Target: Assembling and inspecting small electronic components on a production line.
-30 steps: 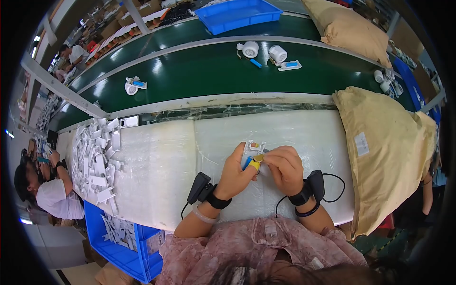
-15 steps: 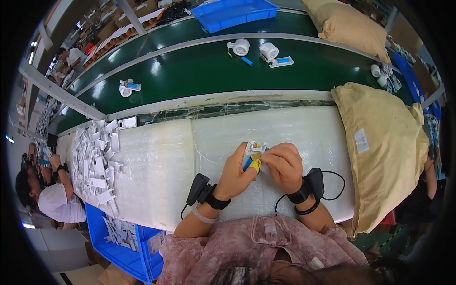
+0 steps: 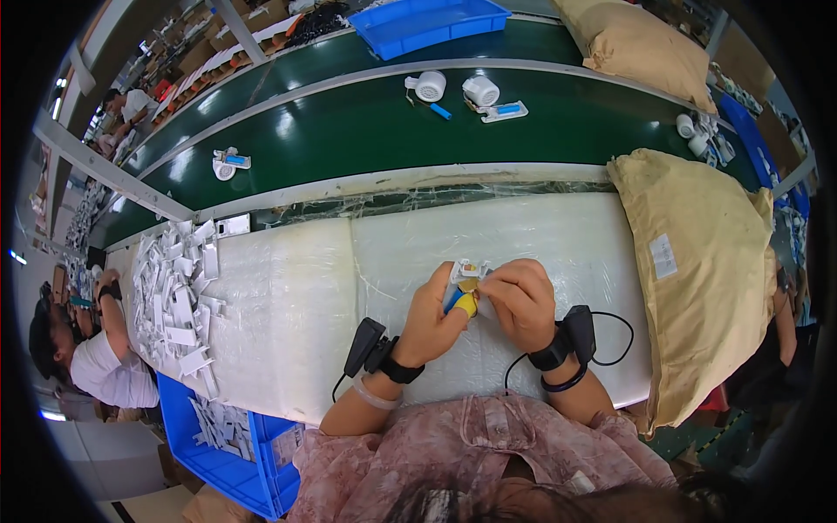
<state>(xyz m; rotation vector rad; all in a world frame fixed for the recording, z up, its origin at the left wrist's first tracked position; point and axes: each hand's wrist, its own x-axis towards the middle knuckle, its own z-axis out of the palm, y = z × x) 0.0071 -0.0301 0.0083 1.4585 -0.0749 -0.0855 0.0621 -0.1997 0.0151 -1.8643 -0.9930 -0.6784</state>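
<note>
My left hand is closed around a small white plastic housing with a blue part in it. A yellow piece shows at the left thumb tip; whether it covers the thumb or belongs to the housing I cannot make out. My right hand pinches at the housing's right side, its fingertips pressed together. What lies between them is too small to name. Both hands are above the plastic-wrapped white work surface. Each wrist wears a black strapped device.
White plastic pieces are heaped at left, above a blue bin. White round units with blue cylinders lie on the green belt. A brown sack stands at right; a blue tray is beyond. Another person works at left.
The units on the belt have shifted slightly left. The other person's arm at left has moved. My hands have stayed nearly in place, with the right fingers moving slightly at the housing.
</note>
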